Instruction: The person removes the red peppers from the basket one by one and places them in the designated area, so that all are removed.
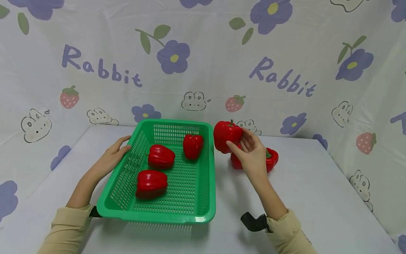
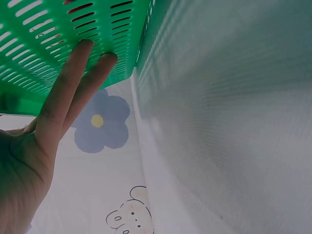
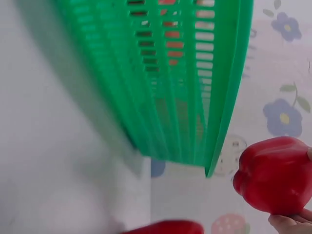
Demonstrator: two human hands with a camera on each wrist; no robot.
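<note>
We see the right hand (image 1: 252, 155) pinching a red pepper (image 1: 226, 137), stem up, just right of the basket (image 1: 158, 216); the left hand (image 1: 109, 157), fingers straight, touches the basket's left side.

The basket (image 1: 155, 217) is showing smooth plastic — slightly shiny at its rim. The bell peppers (image 1: 223, 134) are gleaming, glossy and smooth — the tabletop (image 1: 317, 183) is looking matt.
</note>
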